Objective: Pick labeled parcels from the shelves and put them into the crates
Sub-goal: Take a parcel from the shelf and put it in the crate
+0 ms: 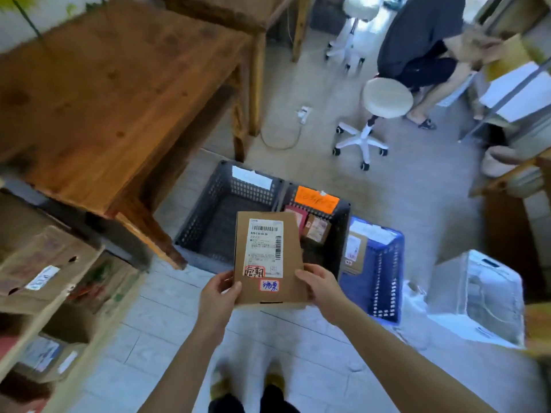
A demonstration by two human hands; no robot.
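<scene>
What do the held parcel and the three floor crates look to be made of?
Parcel: brown matte cardboard by its kraft colour and flat creased face, with a white paper label. Grey crate, black crate and blue crate: likely moulded plastic, with perforated lattice walls and a slight sheen.

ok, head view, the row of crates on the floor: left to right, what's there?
Grey crate with a white tag → dark crate with an orange tag, parcels inside → blue crate with a brown parcel → clear plastic bin. The held parcel overlaps the first two.
</scene>
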